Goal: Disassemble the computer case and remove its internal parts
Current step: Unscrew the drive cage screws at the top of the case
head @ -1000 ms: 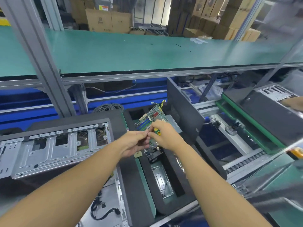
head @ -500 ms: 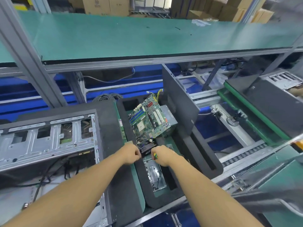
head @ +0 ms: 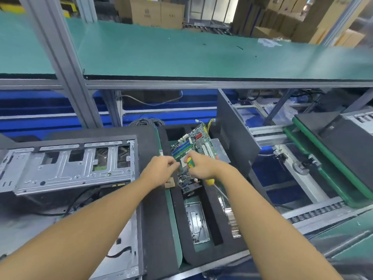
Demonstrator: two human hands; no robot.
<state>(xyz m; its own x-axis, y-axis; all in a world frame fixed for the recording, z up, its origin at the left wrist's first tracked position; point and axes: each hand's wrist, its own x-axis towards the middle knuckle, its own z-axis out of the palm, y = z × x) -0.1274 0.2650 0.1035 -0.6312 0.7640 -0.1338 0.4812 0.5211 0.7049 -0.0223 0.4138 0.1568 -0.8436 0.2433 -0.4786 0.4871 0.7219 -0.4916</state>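
Two hands meet over a black foam tray [head: 201, 257] on a disassembly line. The right hand [head: 203, 166] is wrapped round a yellow-and-green screwdriver [head: 210, 181], whose shaft points back toward the person. The left hand [head: 163, 170] has its fingers curled at the near edge of a green motherboard [head: 193, 143]; whether they pinch anything cannot be told. The motherboard lies tilted in the tray's far compartment, partly over a grey metal box [head: 220, 147]. Just nearer sits a black part [head: 190, 186] with loose wires, and the near compartment holds a silver metal plate [head: 196, 223]. The opened computer case [head: 70, 166] lies on its side to the left of the tray, with black cables [head: 119, 252] trailing inside it.
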